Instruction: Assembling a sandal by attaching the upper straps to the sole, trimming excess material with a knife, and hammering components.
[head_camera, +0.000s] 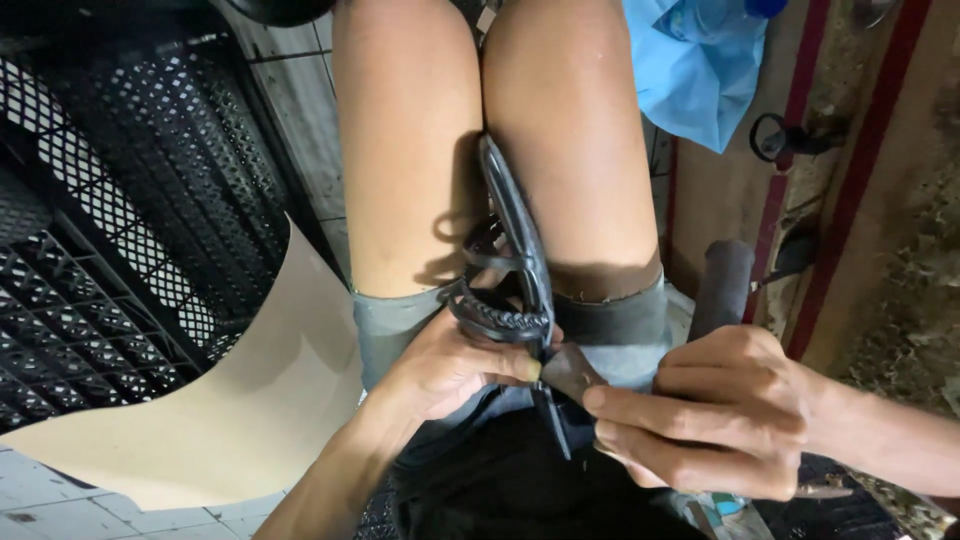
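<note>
A black strappy sandal (508, 262) lies sole-edge up between my knees, its straps looping to the left. My left hand (445, 365) grips the sandal's heel end, thumb pressed by the sole edge. My right hand (715, 410) pinches a small dark brown piece (570, 372) against the sole's edge, fingers closed around it; a thin metal tool tip (820, 491) pokes out below that hand.
A beige sheet of leather-like material (240, 400) lies at the left over black perforated plastic crates (110, 200). A blue plastic bag (690, 60) sits at the top right. A dark cylindrical handle (722, 285) and a worn wooden bench (880, 200) are at the right.
</note>
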